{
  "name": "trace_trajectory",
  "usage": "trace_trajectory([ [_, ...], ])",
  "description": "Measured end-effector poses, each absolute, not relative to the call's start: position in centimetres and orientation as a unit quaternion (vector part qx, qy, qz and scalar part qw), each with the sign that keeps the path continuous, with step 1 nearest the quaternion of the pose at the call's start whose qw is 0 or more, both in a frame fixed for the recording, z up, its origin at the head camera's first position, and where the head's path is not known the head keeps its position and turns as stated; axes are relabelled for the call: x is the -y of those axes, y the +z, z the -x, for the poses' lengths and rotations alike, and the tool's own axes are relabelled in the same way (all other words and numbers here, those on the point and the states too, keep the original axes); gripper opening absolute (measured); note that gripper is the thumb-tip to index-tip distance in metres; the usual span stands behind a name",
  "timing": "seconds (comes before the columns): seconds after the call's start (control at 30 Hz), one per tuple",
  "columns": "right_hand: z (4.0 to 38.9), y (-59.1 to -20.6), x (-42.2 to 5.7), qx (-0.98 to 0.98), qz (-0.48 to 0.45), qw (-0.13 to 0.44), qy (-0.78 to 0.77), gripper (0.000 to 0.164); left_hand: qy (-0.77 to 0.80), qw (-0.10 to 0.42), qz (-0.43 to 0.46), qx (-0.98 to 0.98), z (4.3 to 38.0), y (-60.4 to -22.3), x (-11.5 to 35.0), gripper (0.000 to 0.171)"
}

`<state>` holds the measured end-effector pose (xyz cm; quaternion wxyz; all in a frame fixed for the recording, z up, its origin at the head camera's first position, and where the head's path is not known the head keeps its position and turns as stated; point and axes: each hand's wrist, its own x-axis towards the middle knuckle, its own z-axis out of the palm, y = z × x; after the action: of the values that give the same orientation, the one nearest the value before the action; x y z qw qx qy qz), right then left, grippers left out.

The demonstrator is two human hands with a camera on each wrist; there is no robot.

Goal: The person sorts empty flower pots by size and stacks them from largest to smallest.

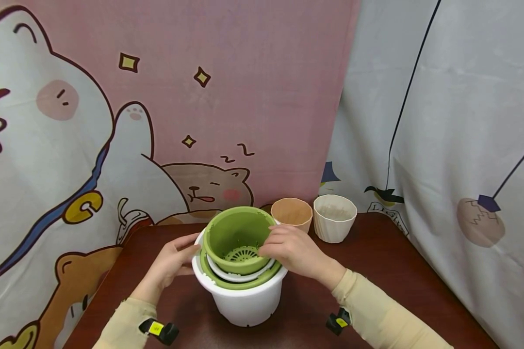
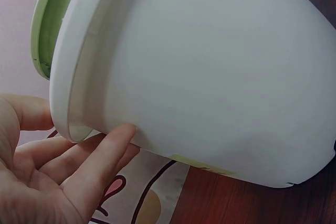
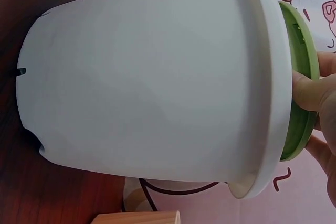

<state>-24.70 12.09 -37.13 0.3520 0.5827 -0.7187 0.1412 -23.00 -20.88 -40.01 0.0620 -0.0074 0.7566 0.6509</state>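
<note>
A large white flowerpot [image 1: 248,305] stands upright with several smaller pots nested inside it. Topmost is a green flowerpot [image 1: 240,266] with a slotted base, tilted and sticking up above the rest. Below it show a white rim and a wider green rim. My left hand [image 1: 172,261] holds the outer white pot at its left side; in the left wrist view its fingers [image 2: 105,166] lie around and under the rim. At the right, my right hand [image 1: 292,249] pinches the top green pot's rim, thumb outside and fingers over the edge, partly hidden in the right wrist view.
Behind the stack to the right, an orange-tan pot [image 1: 291,213] and a cream faceted pot [image 1: 334,218] stand side by side on the dark red-brown table [image 1: 375,276]. A printed cloth [image 1: 270,97] hangs behind the table and down its right side.
</note>
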Motion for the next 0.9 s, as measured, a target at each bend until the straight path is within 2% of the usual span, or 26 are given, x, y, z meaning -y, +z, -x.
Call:
trace_trajectory([
  [0.9,24.85,-37.47,-12.54,0.726,-0.601,0.285,0.173,0.031,0.653,0.064,-0.009,-0.755,22.74,-39.73,20.88,0.052],
])
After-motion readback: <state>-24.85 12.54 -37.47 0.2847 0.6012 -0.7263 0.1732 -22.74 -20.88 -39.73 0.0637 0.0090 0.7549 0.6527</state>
